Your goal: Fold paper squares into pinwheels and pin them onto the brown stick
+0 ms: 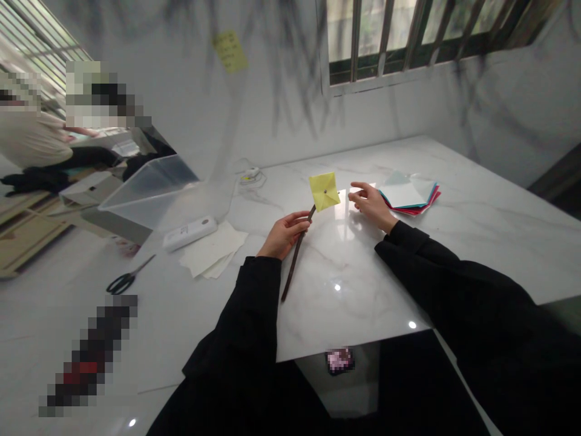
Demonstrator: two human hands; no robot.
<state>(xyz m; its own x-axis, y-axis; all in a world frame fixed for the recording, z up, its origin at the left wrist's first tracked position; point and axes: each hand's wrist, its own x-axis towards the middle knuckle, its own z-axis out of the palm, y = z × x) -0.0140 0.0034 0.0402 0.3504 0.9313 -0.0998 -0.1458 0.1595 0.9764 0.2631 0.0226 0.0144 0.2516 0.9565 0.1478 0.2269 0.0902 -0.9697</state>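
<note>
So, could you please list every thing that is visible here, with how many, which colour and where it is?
pinwheel: one, yellow paper on a dark stick, held above the table centre
paper stack: one, white, teal and red sheets, table right of the pinwheel
table: one, white marble
cream sheets: a few, table left of centre
white device: one, beside the cream sheets
scissors: one pair, black, far left of the table
plastic box: one, clear, tilted, back left
sticky note: one, yellow, on the wall
window: one, barred, upper right
left hand: grips the stick
right hand: near the pinwheel, fingers loosely curled, holds nothing visible
</note>
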